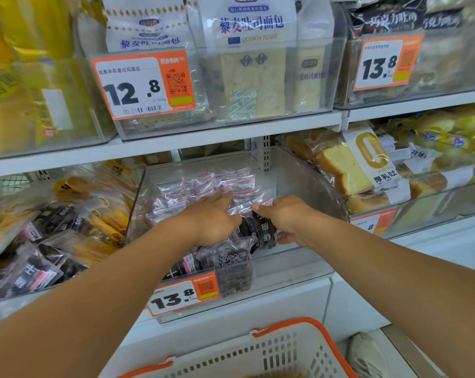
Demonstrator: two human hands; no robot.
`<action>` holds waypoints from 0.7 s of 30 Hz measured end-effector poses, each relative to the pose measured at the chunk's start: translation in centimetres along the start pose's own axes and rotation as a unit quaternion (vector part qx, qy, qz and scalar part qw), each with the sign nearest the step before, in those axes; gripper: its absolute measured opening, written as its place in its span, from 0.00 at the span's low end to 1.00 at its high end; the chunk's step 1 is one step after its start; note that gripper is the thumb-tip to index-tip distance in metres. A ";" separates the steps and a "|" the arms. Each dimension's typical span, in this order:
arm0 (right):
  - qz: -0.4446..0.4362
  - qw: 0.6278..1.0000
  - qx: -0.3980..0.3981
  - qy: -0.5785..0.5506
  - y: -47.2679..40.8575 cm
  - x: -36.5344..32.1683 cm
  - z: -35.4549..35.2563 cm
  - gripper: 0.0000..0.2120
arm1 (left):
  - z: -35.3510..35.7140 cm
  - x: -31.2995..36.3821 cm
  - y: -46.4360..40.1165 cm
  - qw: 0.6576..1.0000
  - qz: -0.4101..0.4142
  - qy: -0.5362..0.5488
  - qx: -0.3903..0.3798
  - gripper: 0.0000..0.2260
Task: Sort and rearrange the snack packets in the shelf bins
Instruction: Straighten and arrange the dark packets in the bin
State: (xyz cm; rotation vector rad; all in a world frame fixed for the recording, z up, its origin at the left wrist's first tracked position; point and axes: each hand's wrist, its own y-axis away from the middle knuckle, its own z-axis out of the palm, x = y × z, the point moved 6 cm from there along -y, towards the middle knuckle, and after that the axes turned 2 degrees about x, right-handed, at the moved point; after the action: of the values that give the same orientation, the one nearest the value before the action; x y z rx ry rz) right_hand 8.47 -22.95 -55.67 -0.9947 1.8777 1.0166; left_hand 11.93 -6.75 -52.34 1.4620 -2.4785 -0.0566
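A clear plastic bin on the middle shelf holds several dark snack packets in clear wrappers. Both my hands reach into it. My left hand lies on the packets with fingers stretched forward, touching the wrappers. My right hand grips a dark packet with white characters at the bin's front middle, fingers curled round it. More dark packets lie below my hands near the bin's front wall. The right part of the bin floor is bare.
An orange price tag reading 13.8 hangs on the bin's front. A left bin holds mixed yellow and dark packets; a right bin holds sliced bread packets. Toast bags fill upper bins. A white basket with orange rim sits below.
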 end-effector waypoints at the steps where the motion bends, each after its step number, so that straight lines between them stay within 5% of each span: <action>1: 0.006 1.000 0.000 -0.010 0.1 0.0 0.0 0.25 | 0.1 0.0 -0.1 1.000 -0.004 -0.015 -0.008 0.31; 11: 0.007 0.998 0.010 -0.059 0.2 0.0 1.4 0.17 | 0.9 0.1 -0.6 0.998 -0.022 -0.051 -0.033 0.31; 16: 0.027 0.993 -0.102 -0.044 1.5 -0.8 1.0 0.25 | 0.6 0.2 -0.6 0.999 -0.008 -0.032 -0.025 0.31; 21: 0.016 0.997 -0.073 0.013 1.8 -0.9 -1.1 0.39 | -1.7 -0.3 2.0 0.994 0.034 0.079 0.070 0.28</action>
State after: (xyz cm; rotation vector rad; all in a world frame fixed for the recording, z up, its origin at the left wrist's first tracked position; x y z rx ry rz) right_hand 6.97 -23.00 -53.89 -1.0699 1.8663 1.1786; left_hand 10.79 -5.41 -50.41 1.3745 -2.4419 0.2405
